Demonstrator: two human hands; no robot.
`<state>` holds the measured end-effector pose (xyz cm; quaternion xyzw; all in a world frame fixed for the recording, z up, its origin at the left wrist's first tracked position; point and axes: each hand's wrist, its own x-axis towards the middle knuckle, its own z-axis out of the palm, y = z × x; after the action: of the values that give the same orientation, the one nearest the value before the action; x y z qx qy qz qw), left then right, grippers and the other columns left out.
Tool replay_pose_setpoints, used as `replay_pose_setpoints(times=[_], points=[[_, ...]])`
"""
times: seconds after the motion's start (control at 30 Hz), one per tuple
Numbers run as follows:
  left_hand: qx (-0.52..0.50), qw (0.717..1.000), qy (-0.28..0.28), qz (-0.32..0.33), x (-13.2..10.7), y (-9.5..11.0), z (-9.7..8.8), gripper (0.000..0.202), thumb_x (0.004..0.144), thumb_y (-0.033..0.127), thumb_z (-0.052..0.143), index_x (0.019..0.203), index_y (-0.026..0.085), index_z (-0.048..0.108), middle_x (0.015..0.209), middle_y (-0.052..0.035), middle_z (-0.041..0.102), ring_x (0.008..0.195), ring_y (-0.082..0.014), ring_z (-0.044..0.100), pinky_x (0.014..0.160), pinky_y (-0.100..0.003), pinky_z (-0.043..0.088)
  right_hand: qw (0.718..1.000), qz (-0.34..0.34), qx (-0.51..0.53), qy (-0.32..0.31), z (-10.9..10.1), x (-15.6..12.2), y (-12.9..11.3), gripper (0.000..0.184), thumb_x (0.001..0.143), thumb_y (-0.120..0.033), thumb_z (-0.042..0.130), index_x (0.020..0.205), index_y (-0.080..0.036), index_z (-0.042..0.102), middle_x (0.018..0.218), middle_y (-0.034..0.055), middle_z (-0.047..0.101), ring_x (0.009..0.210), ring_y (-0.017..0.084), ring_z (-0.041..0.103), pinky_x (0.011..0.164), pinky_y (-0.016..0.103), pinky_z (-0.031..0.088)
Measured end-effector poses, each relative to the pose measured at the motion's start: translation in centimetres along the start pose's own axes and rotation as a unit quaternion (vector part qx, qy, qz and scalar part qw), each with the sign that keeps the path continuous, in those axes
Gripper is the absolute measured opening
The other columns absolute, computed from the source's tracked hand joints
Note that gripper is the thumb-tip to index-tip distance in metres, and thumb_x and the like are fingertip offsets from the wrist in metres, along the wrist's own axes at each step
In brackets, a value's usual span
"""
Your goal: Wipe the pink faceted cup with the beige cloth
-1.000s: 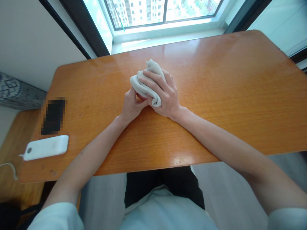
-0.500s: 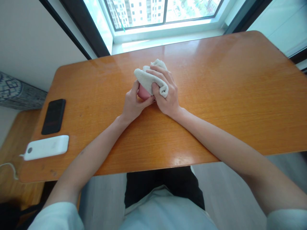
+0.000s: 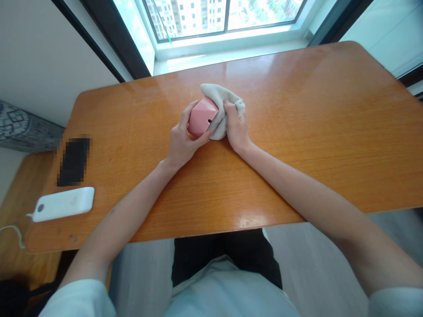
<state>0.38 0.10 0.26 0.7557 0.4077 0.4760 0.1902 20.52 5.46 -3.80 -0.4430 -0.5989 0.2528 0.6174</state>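
A pink faceted object with a small dark opening on its side is gripped by my left hand, thumb along its near edge and fingers round its left side. Its exact kind I cannot make out. My right hand is closed on a pale grey-white cloth, thumb on top. The cloth lies bunched against the right side of the pink object and covers part of it. Both hands are over the middle of the wooden table.
At the table's left end lie a blurred-out black flat object and a white power strip-like device with a cable. A window stands behind the far edge. A patterned grey fabric item is beyond the left edge.
The cloth has shifted right with my right hand, uncovering most of the pink object's top. My left hand stays around the pink object.
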Motion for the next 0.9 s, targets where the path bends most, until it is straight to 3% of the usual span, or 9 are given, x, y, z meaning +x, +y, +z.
replay_pose_setpoints(times=[0.17,0.4,0.67,0.77,0.9], points=[[0.002,1.0,-0.003,0.008,-0.1,-0.2,-0.2,0.09,0.089,0.074,0.081,0.159,0.028,0.049,0.158,-0.0123,0.066,0.142,-0.0336,0.07,0.12,-0.043,0.059,0.999,0.043,0.028,-0.009,-0.2,0.5,1.0,0.054,0.106,-0.074,0.049,0.105,-0.023,0.069,0.094,-0.0019,0.074,0.089,0.019,0.074,0.091,0.04,0.066],[0.028,0.999,-0.019,0.024,-0.2,-0.9,-0.3,0.088,0.095,0.073,0.075,0.163,0.029,0.043,0.165,-0.0108,0.061,0.147,-0.0329,0.066,0.126,-0.042,0.055,0.994,0.103,0.025,0.003,-0.6,0.2,-0.5,0.056,0.103,-0.077,0.05,0.094,-0.024,0.066,0.086,-0.0015,0.068,0.093,0.022,0.074,0.097,0.044,0.065],[0.019,0.999,-0.016,0.027,-0.2,-1.1,-0.3,0.089,0.093,0.075,0.076,0.164,0.03,0.045,0.164,-0.0103,0.061,0.147,-0.0344,0.066,0.126,-0.045,0.055,0.997,0.074,0.016,0.029,-0.3,-0.1,-1.8,0.056,0.104,-0.076,0.05,0.098,-0.025,0.071,0.088,-0.0016,0.074,0.091,0.022,0.075,0.097,0.044,0.066],[0.014,0.999,-0.024,0.03,-0.2,-1.2,-0.4,0.092,0.093,0.077,0.075,0.165,0.031,0.043,0.162,-0.0103,0.062,0.148,-0.0347,0.066,0.127,-0.047,0.054,0.999,0.05,0.001,0.015,-0.4,-0.6,-3.2,0.056,0.106,-0.075,0.047,0.107,-0.026,0.075,0.099,0.0007,0.08,0.097,0.023,0.077,0.102,0.047,0.065],[0.005,0.999,-0.025,0.021,-0.2,-1.0,-0.4,0.093,0.091,0.078,0.076,0.164,0.03,0.044,0.16,-0.01,0.064,0.146,-0.0343,0.067,0.125,-0.046,0.055,0.998,-0.04,-0.026,-0.029,-0.6,-1.0,-5.1,0.055,0.11,-0.071,0.042,0.13,-0.03,0.074,0.136,0.0051,0.079,0.133,0.028,0.073,0.125,0.054,0.054]])
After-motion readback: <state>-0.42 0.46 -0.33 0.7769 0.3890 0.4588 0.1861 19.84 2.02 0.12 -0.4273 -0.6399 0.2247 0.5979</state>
